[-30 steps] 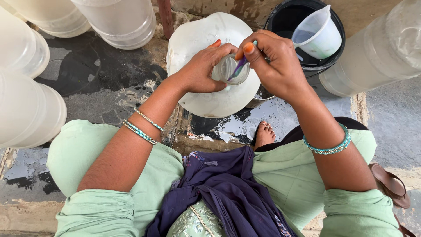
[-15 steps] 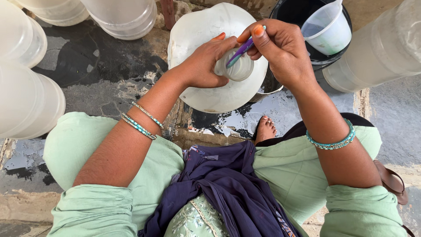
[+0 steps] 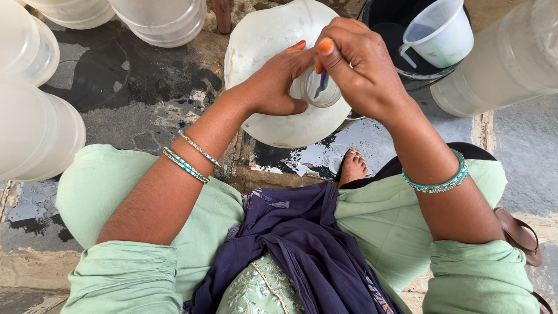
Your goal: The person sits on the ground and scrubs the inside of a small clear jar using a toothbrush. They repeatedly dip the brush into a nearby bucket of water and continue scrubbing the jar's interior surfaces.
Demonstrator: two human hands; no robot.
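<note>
Outdoors, a seated person's left hand (image 3: 273, 87) is gripping the neck of a large translucent water jug (image 3: 261, 52), while the right hand (image 3: 360, 64) is pinching a purple tool (image 3: 321, 83) into its mouth; wet, rigid plastic probably slips, so the neck looks the surest hold.

soft even daylight, sharp focus, glare on wet floor (image 3: 325, 154)

Wet dark stone floor (image 3: 133, 110); pale plastic jugs (image 3: 35, 134) standing on it, black bucket (image 3: 395, 35), bare foot (image 3: 352, 167)
</note>
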